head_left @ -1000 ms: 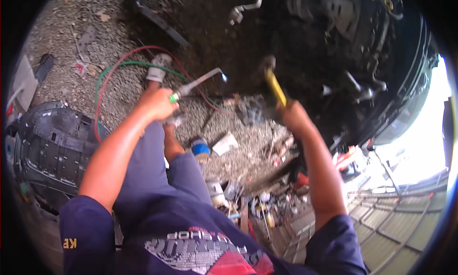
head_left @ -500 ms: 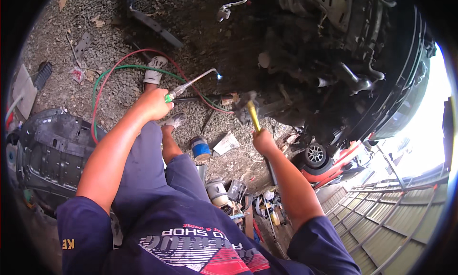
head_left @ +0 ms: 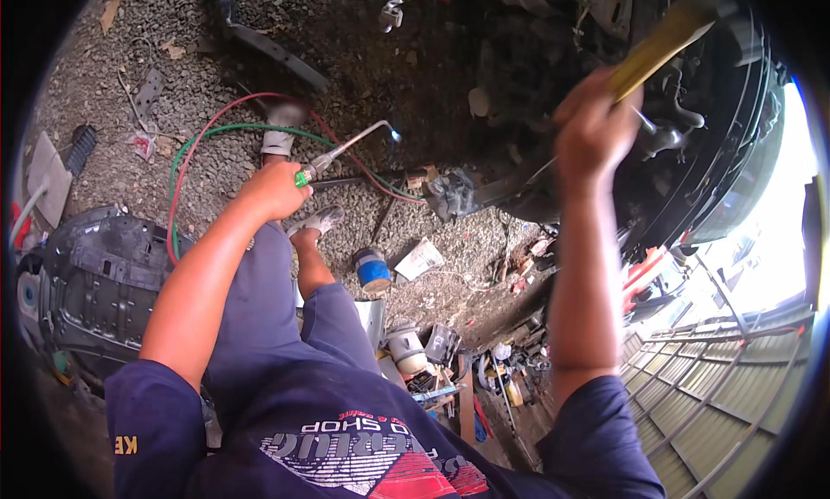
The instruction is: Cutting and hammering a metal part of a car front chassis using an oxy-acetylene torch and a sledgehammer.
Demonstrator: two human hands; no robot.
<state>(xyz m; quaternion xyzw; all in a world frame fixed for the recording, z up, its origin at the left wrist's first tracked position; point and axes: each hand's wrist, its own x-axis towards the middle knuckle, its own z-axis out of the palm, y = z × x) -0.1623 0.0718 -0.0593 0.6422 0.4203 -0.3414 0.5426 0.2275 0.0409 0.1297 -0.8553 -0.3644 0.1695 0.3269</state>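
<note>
My left hand (head_left: 272, 190) is closed around the handle of a gas torch (head_left: 328, 156). A small bright flame (head_left: 396, 136) burns at its bent tip. A red hose (head_left: 174, 209) and a green hose (head_left: 226, 128) loop over the gravel near it. High on the right, my right hand (head_left: 596, 131) grips a hammer (head_left: 659, 60) by its yellow handle; the head is smeared by motion. Below and between the hands sits a grey metal part (head_left: 451, 195), apart from both tools. Beside the hammer is the dark, exposed underside of a vehicle (head_left: 519, 92).
A black moulded panel (head_left: 99, 261) lies at the left. Near my feet stand a blue can (head_left: 373, 272) and a white packet (head_left: 419, 259). Assorted tools and parts (head_left: 432, 369) are piled close to my body. A metal bar (head_left: 278, 56) rests on the gravel at the top.
My right hand has swung the hammer up and to the right, away from the grey metal part. The torch in my left hand has barely moved, its flame still lit.
</note>
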